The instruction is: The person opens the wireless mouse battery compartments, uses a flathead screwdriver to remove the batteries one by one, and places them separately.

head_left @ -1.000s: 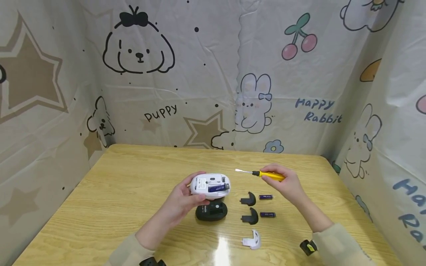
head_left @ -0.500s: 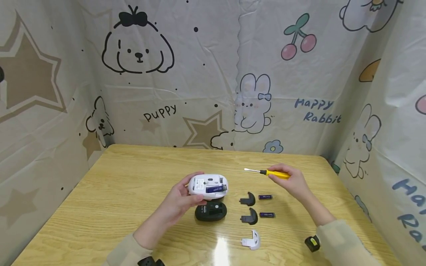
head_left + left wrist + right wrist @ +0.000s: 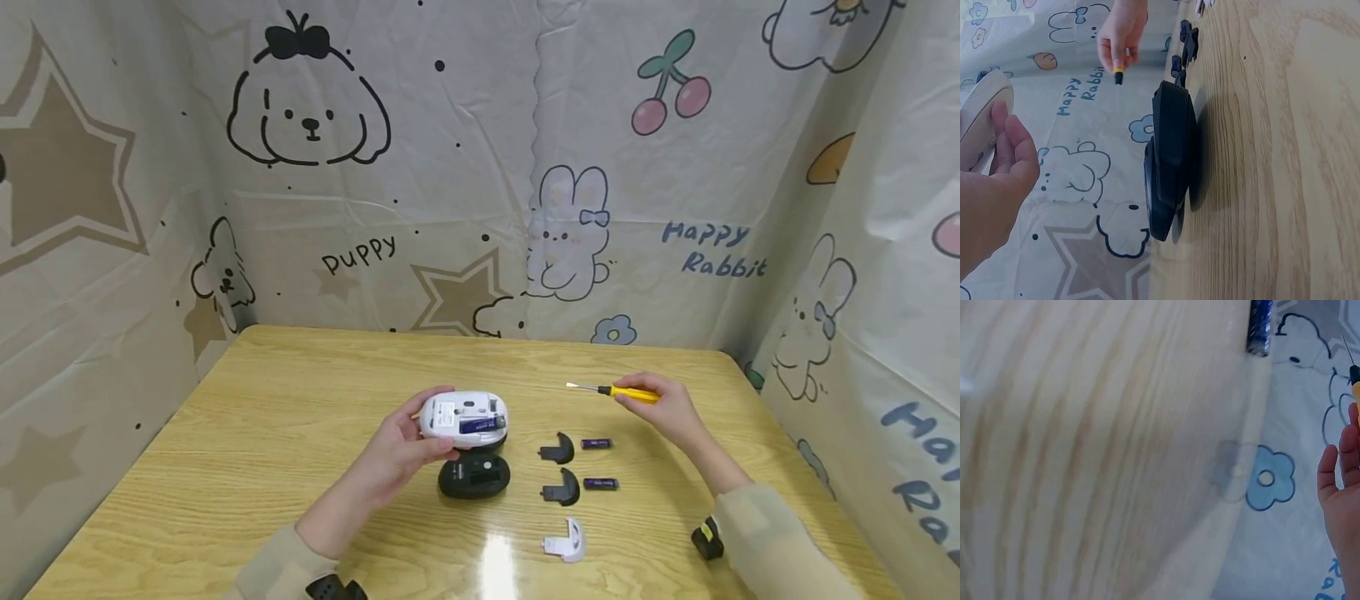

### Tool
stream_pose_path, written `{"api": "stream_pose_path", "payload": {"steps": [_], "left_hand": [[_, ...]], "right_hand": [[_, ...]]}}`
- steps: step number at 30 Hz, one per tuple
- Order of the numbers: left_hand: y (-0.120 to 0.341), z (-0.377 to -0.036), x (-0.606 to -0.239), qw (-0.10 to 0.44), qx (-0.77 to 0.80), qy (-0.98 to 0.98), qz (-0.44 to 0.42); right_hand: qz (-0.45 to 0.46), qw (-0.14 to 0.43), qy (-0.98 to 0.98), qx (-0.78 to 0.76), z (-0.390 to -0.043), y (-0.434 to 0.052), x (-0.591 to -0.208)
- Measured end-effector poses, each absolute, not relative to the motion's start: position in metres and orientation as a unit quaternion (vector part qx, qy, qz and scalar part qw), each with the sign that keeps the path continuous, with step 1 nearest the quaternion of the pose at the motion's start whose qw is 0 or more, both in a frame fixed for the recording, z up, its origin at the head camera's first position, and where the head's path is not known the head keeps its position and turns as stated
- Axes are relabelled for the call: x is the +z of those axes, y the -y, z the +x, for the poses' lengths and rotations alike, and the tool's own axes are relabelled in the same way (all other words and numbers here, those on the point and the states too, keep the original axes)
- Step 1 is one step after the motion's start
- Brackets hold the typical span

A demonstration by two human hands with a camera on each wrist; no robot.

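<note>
My left hand (image 3: 397,450) grips a white computer mouse (image 3: 463,417) turned underside up, a blue battery showing in its open bay; the mouse's edge (image 3: 982,119) appears in the left wrist view. Just below it a black mouse (image 3: 474,477) lies on the table (image 3: 262,433). My right hand (image 3: 667,408) pinches a yellow-handled screwdriver (image 3: 622,392), its blade pointing left, above the table's right part. Two black covers (image 3: 558,450) (image 3: 564,487), two loose blue batteries (image 3: 596,443) (image 3: 600,482) and a white cover (image 3: 567,542) lie between the hands.
Printed cartoon sheets wall the table at the back and both sides. The black mouse (image 3: 1169,162) stands close beside my left hand in the left wrist view. One battery (image 3: 1260,325) shows in the right wrist view near the table's far edge.
My right hand has carried the screwdriver to the right, away from the white mouse. The left hand has lowered the white mouse slightly and shifted it left.
</note>
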State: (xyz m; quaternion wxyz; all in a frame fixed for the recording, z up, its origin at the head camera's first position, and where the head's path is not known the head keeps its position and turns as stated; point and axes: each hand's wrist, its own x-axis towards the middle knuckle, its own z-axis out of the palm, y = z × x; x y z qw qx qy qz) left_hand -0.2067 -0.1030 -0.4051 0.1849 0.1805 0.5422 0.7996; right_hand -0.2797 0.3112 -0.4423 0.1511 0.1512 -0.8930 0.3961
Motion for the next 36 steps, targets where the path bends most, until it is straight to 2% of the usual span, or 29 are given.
{"api": "stream_pose_path", "payload": {"steps": [12, 19, 36], "left_hand": [[0.105, -0.209, -0.408, 0.187, 0.802, -0.540, 0.174], [0.105, -0.209, -0.408, 0.186, 0.801, -0.540, 0.177], [0.104, -0.208, -0.409, 0.188, 0.805, -0.532, 0.185]], "right_hand": [[0.088, 0.096, 0.925, 0.356, -0.299, -0.331, -0.464], [0.088, 0.062, 0.937, 0.332, -0.306, -0.337, -0.471], [0.114, 0.028, 0.957, 0.264, -0.319, -0.342, -0.476]]}}
